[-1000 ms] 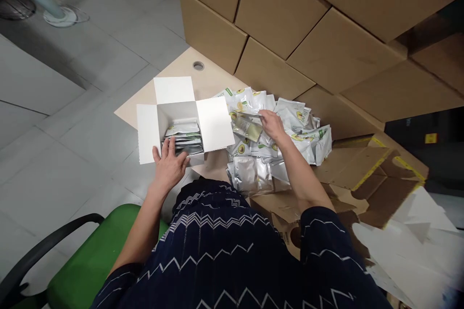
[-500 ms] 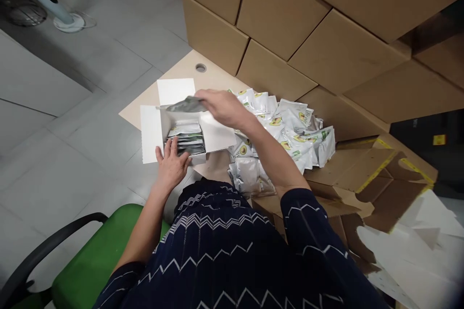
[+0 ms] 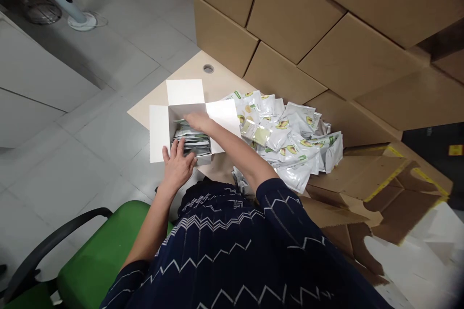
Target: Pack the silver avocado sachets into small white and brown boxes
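A white carton point(image 3: 159, 132) stands with its flaps folded out, packed with a row of flat silvery sachets point(image 3: 195, 143) on edge. Inside its far part is my right hand point(image 3: 199, 122), closed at the top of a sachet; its fingertips are partly hidden. My left hand point(image 3: 178, 166) rests over the near wall with its fingers apart, their tips touching the nearer sachets. To the right lies a loose heap of white sachets point(image 3: 290, 127) printed with avocados, partly covered by my right forearm.
Large brown cartons point(image 3: 297, 67) are stacked behind the pale tabletop point(image 3: 150, 103). Torn-open cardboard boxes point(image 3: 348, 178) stand at the right, with white sheets beside them. A green chair point(image 3: 105, 251) with a black armrest is at the lower left.
My right hand has gone down into the white carton with the sachet it held above it. My left hand stays at the near wall. The whole view has shifted slightly.
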Available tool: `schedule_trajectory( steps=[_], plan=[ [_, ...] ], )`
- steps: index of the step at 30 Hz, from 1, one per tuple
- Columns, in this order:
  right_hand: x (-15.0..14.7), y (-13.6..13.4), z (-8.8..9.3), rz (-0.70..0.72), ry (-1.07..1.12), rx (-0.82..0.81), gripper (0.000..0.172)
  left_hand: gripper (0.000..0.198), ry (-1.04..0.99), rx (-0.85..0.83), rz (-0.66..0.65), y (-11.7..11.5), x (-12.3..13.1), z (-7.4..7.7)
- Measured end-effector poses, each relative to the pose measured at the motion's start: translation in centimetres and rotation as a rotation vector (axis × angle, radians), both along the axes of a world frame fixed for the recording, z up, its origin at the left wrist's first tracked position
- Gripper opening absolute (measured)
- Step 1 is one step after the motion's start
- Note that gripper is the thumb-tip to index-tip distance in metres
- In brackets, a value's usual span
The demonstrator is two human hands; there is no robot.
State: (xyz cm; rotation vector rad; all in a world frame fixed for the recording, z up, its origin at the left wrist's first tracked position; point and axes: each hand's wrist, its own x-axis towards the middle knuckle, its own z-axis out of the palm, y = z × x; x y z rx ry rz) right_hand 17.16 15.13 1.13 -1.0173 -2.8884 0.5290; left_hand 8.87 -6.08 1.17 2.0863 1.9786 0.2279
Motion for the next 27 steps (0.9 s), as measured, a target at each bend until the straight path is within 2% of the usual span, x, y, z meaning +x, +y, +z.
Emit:
schedule_trajectory(
  steps=[3,7,9,11,13,15,17,19,20,21,23,24,25,27],
  plan=[
    [0.1,-0.5,-0.5,-0.038,-0.156,-0.076,0.014,0.027,0.009,-0.004,-0.005,0.0,-0.1,-0.1],
    [0.7,-1.7,1.4,-0.039,-0.175,-0.112,0.028,0.026,0.022,0.0,-0.009,0.1,-0.2,-0.4],
    [1.9,-2.2,2.9,-0.033,-0.056,-0.124,0.036,0.027,0.021,0.002,-0.011,0.1,-0.2,-0.4],
    [3.9,-2.4,4.2,-0.06,0.152,-0.137,0.036,0.027,0.025,0.003,-0.017,0.1,-0.2,-0.4],
    [6.9,-2.4,5.0,-0.15,0.369,-0.143,0.035,0.027,0.026,0.002,-0.019,0.1,-0.2,-0.2],
    [10.9,-2.1,5.2,-0.315,0.511,-0.142,0.041,0.026,0.015,-0.001,-0.017,0.1,-0.2,-0.1],
    [15.3,-1.9,4.4,-0.521,0.529,-0.13,0.049,0.026,0.001,-0.005,-0.014,0.1,-0.2,0.0],
    [19.7,-2.1,2.9,-0.647,0.375,-0.115,0.049,0.027,-0.009,-0.007,-0.015,0.1,-0.2,0.0],
    [21.7,-2.4,1.9,-0.648,0.221,-0.134,0.045,0.027,-0.013,-0.005,-0.017,0.1,-0.2,0.0],
    [23.4,-2.8,0.8,-0.617,0.04,-0.173,0.049,0.027,-0.016,-0.002,-0.018,0.2,-0.1,0.0],
    [26.0,-4.2,-1.5,-0.539,-0.335,-0.236,0.078,0.027,-0.016,0.003,-0.019,0.2,-0.1,0.0],
    [26.8,-4.9,-2.6,-0.503,-0.474,-0.24,0.086,0.027,-0.015,0.003,-0.019,0.2,-0.1,0.1],
    [27.3,-5.7,-3.5,-0.479,-0.566,-0.222,0.085,0.027,-0.014,0.002,-0.019,0.2,-0.1,0.1],
    [27.8,-6.9,-4.7,-0.462,-0.617,-0.152,0.072,0.026,-0.015,-0.002,-0.017,0.2,-0.1,0.1]
  ],
)
